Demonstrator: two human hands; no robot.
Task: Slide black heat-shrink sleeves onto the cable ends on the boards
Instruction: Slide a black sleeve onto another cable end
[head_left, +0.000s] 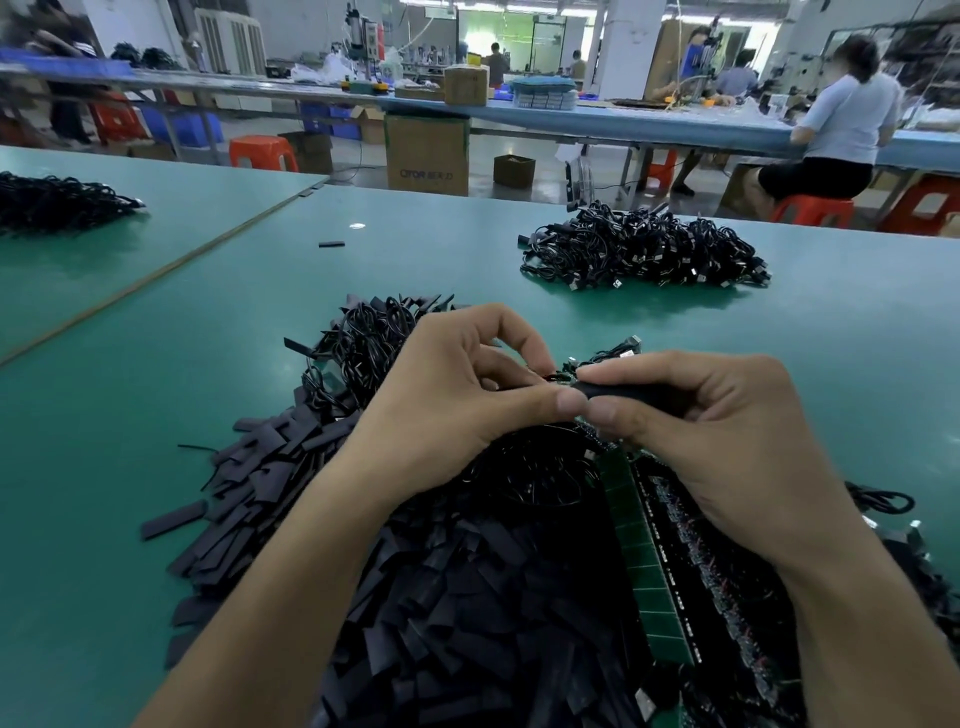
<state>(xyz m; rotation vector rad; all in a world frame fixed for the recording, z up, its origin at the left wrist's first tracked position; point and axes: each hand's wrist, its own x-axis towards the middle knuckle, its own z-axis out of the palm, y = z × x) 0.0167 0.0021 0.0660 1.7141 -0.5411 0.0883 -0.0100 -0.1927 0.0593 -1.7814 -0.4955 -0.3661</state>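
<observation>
My right hand pinches a black heat-shrink sleeve between thumb and forefinger. Facing it, my left hand pinches a thin black cable end at the sleeve's mouth; whether the cable is inside the sleeve is hidden. Below the hands lies a long green board strip with rows of wired cable ends. A big heap of flat black sleeves covers the table in front of me, under my left forearm. Coiled black cables lie behind my left hand.
A second pile of black cables sits on the green table at the back right, another pile at the far left. One loose sleeve lies alone mid-table. A person sits at a bench beyond.
</observation>
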